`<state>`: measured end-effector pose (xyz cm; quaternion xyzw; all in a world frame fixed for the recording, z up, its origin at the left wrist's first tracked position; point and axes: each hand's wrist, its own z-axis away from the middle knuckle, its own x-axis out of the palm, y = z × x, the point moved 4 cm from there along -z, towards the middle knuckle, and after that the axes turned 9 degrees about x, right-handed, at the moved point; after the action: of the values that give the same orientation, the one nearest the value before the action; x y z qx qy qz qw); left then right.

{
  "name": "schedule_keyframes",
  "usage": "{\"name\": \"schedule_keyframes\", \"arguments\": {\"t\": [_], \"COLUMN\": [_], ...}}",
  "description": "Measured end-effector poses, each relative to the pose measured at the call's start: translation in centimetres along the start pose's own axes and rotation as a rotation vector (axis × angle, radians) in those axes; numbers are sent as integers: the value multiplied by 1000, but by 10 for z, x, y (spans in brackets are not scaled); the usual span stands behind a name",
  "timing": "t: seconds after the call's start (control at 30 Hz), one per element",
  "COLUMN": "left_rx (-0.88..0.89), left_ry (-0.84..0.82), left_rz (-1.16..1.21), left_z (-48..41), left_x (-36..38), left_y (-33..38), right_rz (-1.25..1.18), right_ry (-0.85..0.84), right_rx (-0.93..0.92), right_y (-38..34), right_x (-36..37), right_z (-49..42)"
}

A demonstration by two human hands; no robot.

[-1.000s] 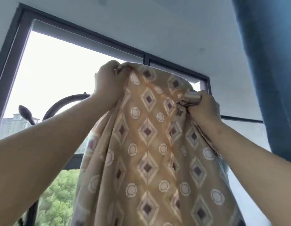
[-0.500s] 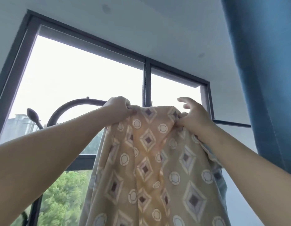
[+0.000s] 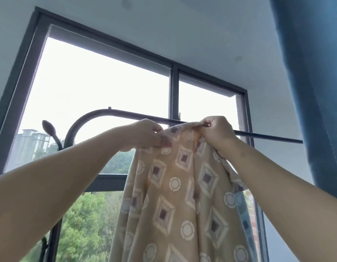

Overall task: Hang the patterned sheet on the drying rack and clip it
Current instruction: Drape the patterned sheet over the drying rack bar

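The patterned sheet [image 3: 175, 195], tan with white diamonds and circles, hangs down from the dark horizontal bar of the drying rack [image 3: 268, 136]. Its top edge lies bunched over the bar between my hands. My left hand [image 3: 146, 136] grips the sheet's top edge on the left. My right hand [image 3: 217, 132] pinches the top fold at the bar on the right. The bar's left end curves down in an arch [image 3: 78, 123]. No clip is in view.
A big dark-framed window [image 3: 174, 87] is behind the rack, with trees and buildings outside. A blue curtain [image 3: 315, 82] hangs at the right. A knob-tipped hook [image 3: 49, 128] of the rack sticks up at the left.
Both hands came down with the sheet's top edge from well above the bar to the bar itself. The right hand went from open fingers to a pinch on the fold.
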<state>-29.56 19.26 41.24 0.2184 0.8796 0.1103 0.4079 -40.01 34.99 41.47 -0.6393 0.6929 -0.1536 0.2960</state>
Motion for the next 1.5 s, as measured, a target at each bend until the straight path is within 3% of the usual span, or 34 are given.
{"name": "schedule_keyframes", "arguments": {"t": [0.17,0.23,0.3,0.37,0.43,0.5,0.53,0.57,0.6,0.63,0.73,0.77,0.87,1.0,1.13,1.2,1.27,1.4,1.5], "left_rx": [-312,-412,-426,-328,-98,87,86,10,-80,-109,18,30,-12,-48,18,41,27,-148,-171], "left_ry": [-299,-279,-38,287,641,771,675,456,266,191,458,468,224,234,79,66,41,-132,70], "left_rz": [93,74,128,226,258,337,268,62,-156,-331,-320,-302,-323,-245,-174,-177,-171,-83,43], "left_z": [43,60,58,40,26,14,8,6,6,5,6,6,-5,-11,-16,-15,-10,4,12], "left_x": [40,54,45,16,-23,-44,-42,-36,-32,-35,-68,-68,-40,-18,4,4,2,7,5], "left_y": [-87,-114,-115,-92,-50,-19,-12,-11,-16,-20,-5,1,-2,-5,11,19,17,-20,-56], "right_rz": [13,99,167,180,152,157,216,305,391,437,274,247,235,-27,-84,-143,-141,-168,-141], "right_ry": [238,251,223,279,383,323,209,104,45,41,110,116,-8,-328,-525,-484,-327,-66,89], "right_rx": [36,20,20,60,77,48,33,19,18,22,93,90,69,138,189,158,96,54,60], "right_y": [19,24,29,33,34,30,29,31,35,42,53,51,32,13,11,11,8,3,12], "right_x": [-26,-29,-29,-37,-50,-49,-40,-30,-24,-23,-41,-43,-23,10,35,41,37,21,5], "right_z": [-15,-13,-11,-12,-13,-12,-11,-9,-7,-6,-5,-5,-2,16,27,27,21,3,-9]}}
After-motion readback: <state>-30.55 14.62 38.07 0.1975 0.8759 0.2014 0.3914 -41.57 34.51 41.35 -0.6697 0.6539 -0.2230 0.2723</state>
